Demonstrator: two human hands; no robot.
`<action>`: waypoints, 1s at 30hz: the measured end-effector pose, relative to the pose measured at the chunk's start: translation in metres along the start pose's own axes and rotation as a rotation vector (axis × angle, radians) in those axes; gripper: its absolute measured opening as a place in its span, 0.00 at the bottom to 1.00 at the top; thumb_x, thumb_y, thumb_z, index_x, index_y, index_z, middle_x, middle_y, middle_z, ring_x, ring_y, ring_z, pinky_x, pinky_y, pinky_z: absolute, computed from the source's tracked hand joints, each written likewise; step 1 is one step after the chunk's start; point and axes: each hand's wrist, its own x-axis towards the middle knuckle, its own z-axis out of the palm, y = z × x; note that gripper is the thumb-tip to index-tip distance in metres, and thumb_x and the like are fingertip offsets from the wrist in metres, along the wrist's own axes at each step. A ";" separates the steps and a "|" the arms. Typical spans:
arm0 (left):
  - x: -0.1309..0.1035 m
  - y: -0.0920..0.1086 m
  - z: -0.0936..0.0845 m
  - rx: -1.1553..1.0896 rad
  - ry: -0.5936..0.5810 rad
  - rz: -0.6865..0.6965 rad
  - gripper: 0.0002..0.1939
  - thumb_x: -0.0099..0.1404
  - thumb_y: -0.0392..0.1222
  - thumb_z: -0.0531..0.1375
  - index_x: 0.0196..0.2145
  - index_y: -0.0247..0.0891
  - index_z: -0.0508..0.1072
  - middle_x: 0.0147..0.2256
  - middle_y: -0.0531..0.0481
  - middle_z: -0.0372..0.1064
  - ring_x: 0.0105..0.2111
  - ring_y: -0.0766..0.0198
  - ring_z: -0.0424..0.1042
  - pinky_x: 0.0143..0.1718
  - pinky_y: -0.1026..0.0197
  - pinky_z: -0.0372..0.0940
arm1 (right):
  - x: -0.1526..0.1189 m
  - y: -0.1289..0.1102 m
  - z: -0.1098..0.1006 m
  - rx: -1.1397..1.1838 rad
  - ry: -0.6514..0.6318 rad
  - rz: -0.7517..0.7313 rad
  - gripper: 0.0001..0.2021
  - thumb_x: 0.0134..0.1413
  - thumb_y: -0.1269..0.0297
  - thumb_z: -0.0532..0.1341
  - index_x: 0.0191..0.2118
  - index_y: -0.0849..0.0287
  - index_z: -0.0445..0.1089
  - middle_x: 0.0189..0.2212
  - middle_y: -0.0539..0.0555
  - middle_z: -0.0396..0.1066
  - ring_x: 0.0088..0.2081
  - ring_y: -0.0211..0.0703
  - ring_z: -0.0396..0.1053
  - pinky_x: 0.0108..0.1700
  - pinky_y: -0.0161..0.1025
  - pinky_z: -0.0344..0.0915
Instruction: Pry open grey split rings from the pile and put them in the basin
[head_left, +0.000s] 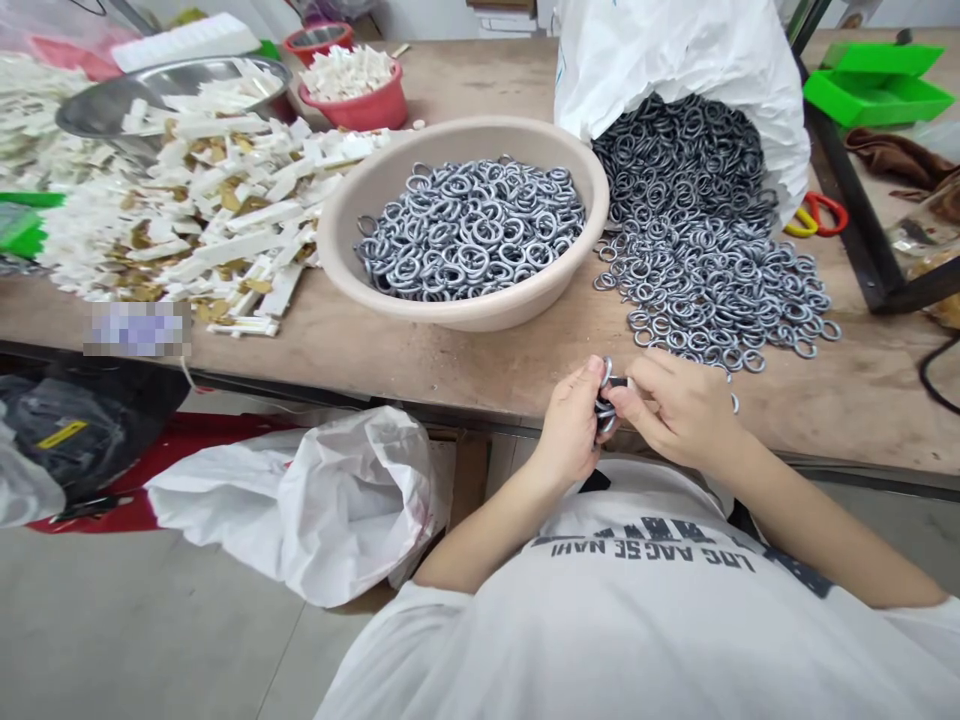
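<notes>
Two bare hands at the front edge of a brown wooden worktop [450, 365], seen from above; L. hand [570, 418] w/ grip closed around several small, round, grey metal rings [607, 408], approx. at worktop edge, in front of the wearer's white printed T-shirt [637, 620]; R. hand [679, 408] w/ grip pinched, thumb and index finger on a small dark piece [618, 382] at the held rings, exact form too small to tell; the two hands close together, rings btwn them; a few loose rings just beyond R. hand; behind, a heap of like rings [720, 285] spilling from the mouth of a white plastic sack [675, 50] on its side; to its L., a round beige plastic basin [480, 316], also w/ many grey rings; farther L., a large pile of white strips w/ gold-coloured bits [247, 235], next to a wide steel bowl [101, 105] and a red plastic bowl [371, 112] of white pcs.; far R., a bright green plastic box [874, 103]; below the worktop, L. side, a crumpled white sack [337, 520].
</notes>
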 end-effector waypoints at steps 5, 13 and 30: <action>0.001 -0.002 -0.001 0.022 0.000 0.005 0.27 0.60 0.61 0.65 0.29 0.36 0.58 0.21 0.57 0.49 0.16 0.76 0.49 0.13 0.72 0.47 | 0.003 -0.002 -0.003 -0.039 -0.045 -0.021 0.19 0.68 0.51 0.54 0.31 0.61 0.65 0.29 0.52 0.65 0.29 0.38 0.58 0.32 0.41 0.46; -0.007 -0.004 -0.011 0.115 -0.206 -0.036 0.25 0.67 0.58 0.58 0.25 0.35 0.56 0.20 0.51 0.61 0.15 0.75 0.51 0.15 0.72 0.47 | 0.029 0.040 0.007 0.206 -0.101 0.379 0.26 0.70 0.45 0.46 0.28 0.60 0.62 0.23 0.51 0.63 0.27 0.38 0.60 0.31 0.38 0.47; 0.017 0.020 -0.037 -0.061 0.043 0.004 0.24 0.59 0.56 0.66 0.32 0.36 0.58 0.31 0.52 0.65 0.17 0.75 0.58 0.13 0.73 0.43 | 0.101 0.079 0.035 0.019 -0.193 0.282 0.13 0.64 0.58 0.57 0.36 0.64 0.70 0.33 0.58 0.69 0.35 0.45 0.66 0.34 0.39 0.55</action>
